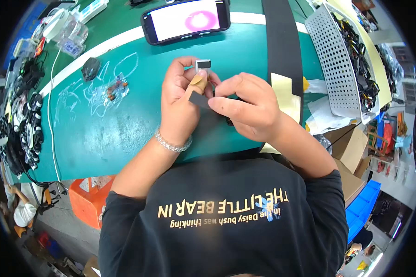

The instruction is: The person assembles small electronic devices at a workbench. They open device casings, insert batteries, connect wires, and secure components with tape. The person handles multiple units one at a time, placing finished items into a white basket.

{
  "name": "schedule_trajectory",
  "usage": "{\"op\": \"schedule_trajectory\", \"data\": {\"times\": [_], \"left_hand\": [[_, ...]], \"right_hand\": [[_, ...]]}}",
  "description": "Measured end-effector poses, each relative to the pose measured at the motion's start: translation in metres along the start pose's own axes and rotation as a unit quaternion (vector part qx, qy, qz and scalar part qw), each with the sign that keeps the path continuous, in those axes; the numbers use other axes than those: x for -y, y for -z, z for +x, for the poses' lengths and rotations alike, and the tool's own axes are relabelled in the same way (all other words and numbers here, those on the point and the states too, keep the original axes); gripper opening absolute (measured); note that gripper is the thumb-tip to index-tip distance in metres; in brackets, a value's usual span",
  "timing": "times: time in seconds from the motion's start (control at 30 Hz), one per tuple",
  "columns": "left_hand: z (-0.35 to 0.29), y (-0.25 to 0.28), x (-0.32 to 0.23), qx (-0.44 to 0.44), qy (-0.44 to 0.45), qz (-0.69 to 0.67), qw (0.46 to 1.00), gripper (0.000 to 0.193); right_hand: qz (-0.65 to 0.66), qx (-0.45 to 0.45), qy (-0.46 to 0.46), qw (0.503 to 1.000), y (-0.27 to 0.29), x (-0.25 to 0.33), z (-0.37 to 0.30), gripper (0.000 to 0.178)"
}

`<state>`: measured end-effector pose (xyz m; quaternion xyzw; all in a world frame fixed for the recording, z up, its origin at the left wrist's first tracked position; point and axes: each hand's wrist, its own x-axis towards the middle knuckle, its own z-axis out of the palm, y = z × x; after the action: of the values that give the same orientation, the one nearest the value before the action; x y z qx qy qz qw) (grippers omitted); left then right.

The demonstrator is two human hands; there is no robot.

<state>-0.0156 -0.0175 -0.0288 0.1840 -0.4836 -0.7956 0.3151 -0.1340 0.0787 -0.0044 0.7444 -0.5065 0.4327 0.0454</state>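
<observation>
In my left hand (178, 99), a small silver-grey block (199, 68) with a black patch on its face is held between thumb and fingers. A tan covering wraps the tip of that thumb. Close to its right, my right hand (250, 105) pinches a short, flat black strip (199, 99) between thumb and forefinger. The strip's free end points left, in front of the left thumb's base. Something dark sits partly hidden under the right hand's fingers, and I cannot make out what it is.
A phone (187, 21) with a lit screen stands beyond my hands on the green table (120, 143). To the right are a black band (284, 41), yellow sheets (282, 87) and a white perforated basket (335, 69) of cables. Small plastic bags (113, 90) and bundled cables (25, 124) lie left.
</observation>
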Motion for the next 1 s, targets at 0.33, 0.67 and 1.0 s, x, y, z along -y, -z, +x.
{"op": "schedule_trajectory", "data": {"times": [0.33, 0.67, 1.0], "left_hand": [[0.002, 0.008, 0.009, -0.02, -0.097, 0.04, 0.994, 0.017], [-0.004, -0.001, 0.006, -0.02, -0.159, 0.159, 0.974, 0.019], [-0.005, -0.001, 0.007, 0.013, -0.178, 0.176, 0.968, 0.016]], "right_hand": [[0.213, 0.029, -0.168, 0.962, -0.013, 0.018, -0.006, 0.017], [0.453, -0.144, -0.4, 0.784, -0.021, 0.024, -0.011, 0.018], [0.365, -0.144, -0.376, 0.84, 0.009, 0.011, -0.006, 0.007]]}}
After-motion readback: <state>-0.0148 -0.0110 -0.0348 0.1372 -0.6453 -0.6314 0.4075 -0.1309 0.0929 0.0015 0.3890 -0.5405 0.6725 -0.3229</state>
